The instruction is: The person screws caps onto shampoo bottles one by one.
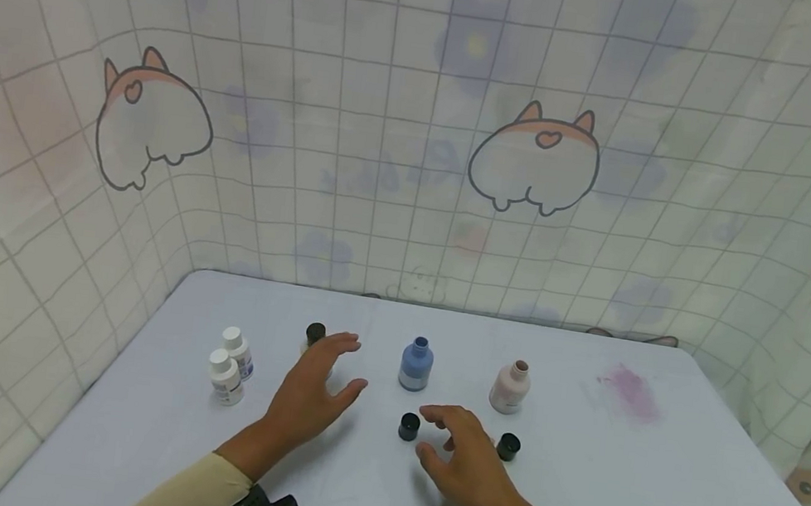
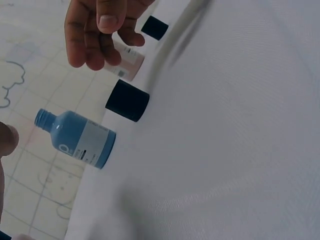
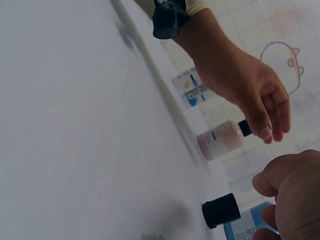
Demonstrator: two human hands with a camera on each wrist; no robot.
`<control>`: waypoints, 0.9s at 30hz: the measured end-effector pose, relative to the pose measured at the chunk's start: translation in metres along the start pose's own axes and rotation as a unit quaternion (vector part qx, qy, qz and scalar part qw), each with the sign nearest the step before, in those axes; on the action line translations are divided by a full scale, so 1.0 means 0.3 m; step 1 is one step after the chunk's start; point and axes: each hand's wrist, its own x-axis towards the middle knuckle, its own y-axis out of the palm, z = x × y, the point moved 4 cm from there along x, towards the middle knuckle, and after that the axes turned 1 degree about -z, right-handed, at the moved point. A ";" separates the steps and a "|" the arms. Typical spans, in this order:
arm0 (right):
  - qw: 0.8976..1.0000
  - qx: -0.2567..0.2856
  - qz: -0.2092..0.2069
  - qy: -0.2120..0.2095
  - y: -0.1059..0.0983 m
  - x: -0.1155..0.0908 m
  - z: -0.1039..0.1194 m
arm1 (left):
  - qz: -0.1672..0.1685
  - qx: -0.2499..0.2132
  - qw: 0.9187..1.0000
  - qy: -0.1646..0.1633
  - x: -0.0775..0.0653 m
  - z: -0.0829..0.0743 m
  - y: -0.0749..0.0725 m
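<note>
My left hand (image 1: 312, 397) hovers over the table with fingers spread loosely, holding nothing. Behind it, partly hidden, stands a pinkish bottle (image 3: 220, 141) with its black cap (image 1: 316, 332) on. An uncapped blue bottle (image 1: 416, 367) stands upright between and beyond the hands. My right hand (image 1: 460, 464) hangs relaxed above the table, its fingertips near a loose black cap (image 1: 409, 427) but apart from it. Just past the right hand's knuckles lies a second black cap (image 1: 508, 447). An uncapped pale pink bottle (image 1: 510, 388) stands upright behind that one.
Two small white bottles with white caps, the nearer bottle (image 1: 226, 381) and the farther bottle (image 1: 240, 353), stand at the left of the white table (image 1: 596, 492). A pink stain (image 1: 631, 393) marks the right side. A patterned curtain (image 1: 393, 227) hangs behind.
</note>
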 end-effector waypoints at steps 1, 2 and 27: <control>1.000 0.001 0.000 0.000 0.002 0.001 -0.001 | 0.013 -0.006 1.000 -0.007 0.002 0.001 0.009; 1.000 0.001 -0.001 0.000 0.003 0.001 -0.002 | 0.027 -0.017 0.999 -0.019 0.003 0.002 0.018; 0.999 -0.038 -0.002 0.014 0.043 0.049 -0.039 | 0.158 -0.144 0.971 -0.109 0.069 0.035 0.192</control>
